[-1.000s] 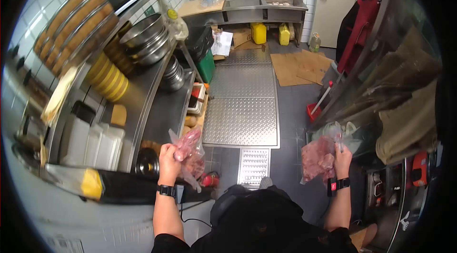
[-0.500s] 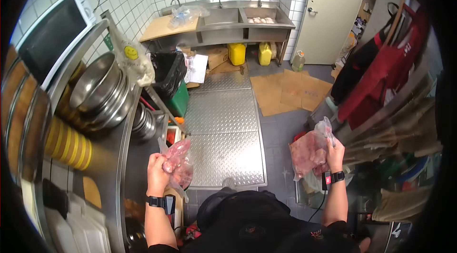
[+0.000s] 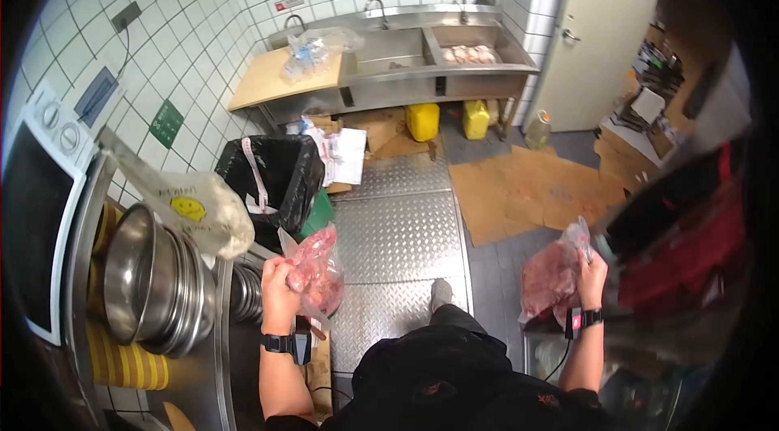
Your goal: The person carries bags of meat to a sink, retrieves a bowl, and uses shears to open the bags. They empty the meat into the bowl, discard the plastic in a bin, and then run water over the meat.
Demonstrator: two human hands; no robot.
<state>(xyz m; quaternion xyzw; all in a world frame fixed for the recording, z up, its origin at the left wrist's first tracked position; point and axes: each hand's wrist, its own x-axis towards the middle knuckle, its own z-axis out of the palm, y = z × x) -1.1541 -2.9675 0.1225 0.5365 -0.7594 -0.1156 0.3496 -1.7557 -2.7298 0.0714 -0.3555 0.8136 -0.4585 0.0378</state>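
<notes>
In my left hand (image 3: 281, 295) is a clear plastic bag of raw meat (image 3: 318, 270), gripped near its side and held up over the floor beside the metal counter. My right hand (image 3: 593, 275) clutches the gathered top of another clear bag of raw meat (image 3: 548, 283), which hangs below the fingers. Both hands are closed and wide apart, each with a dark band and small device at the wrist. Pale pieces that look like raw meat (image 3: 471, 54) lie in the right basin of the sink (image 3: 381, 84), across the room.
A bin with a black liner (image 3: 272, 183) stands ahead on the left, past stacked metal bowls (image 3: 139, 277). Flattened cardboard (image 3: 519, 187) covers floor at right. Yellow jugs (image 3: 422, 121) sit under the sink. Aprons (image 3: 690, 252) hang at right beside the open door (image 3: 596, 33).
I have moved forward: the sink, bin and bowls appear nearer, and one foot now shows ahead on the metal floor plate. Both bags stay in my hands.
</notes>
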